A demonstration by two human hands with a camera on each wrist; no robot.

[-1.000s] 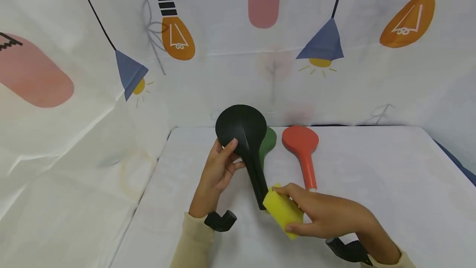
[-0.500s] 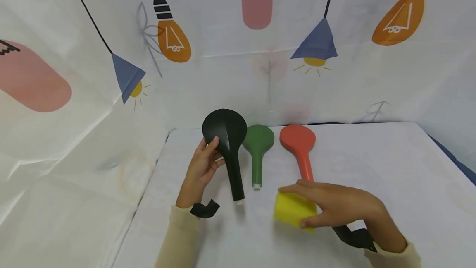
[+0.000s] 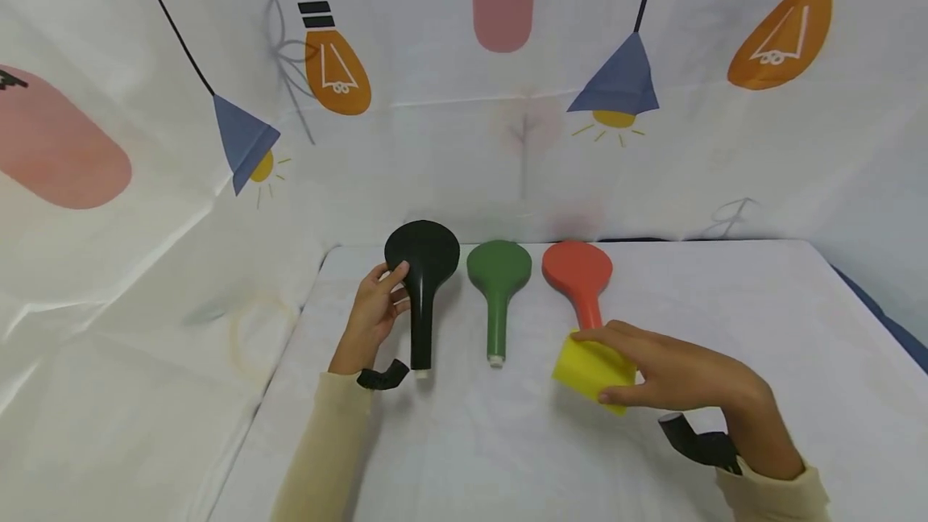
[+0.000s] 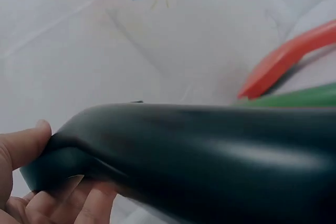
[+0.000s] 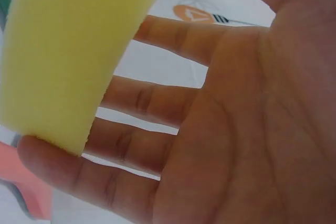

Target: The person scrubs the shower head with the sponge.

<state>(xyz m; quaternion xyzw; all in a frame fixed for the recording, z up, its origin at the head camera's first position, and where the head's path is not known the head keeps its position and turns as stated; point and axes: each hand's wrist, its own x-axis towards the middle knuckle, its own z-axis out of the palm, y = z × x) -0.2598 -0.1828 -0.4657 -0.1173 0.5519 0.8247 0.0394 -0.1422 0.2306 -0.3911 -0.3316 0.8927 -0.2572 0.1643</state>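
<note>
Head view: hands [image 3: 371,311] [image 3: 670,370] angle inward, well apart.

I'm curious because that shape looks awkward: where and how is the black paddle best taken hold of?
Probably by the handle of the black paddle, from the near side: it is slim and points toward the person, so it seems easy to wrap. The left hand instead grips the left edge of the broad head.

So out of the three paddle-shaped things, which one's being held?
The black paddle, leftmost in the head view. The left hand grips its round end, while no hand holds the green paddle or red paddle.
</note>
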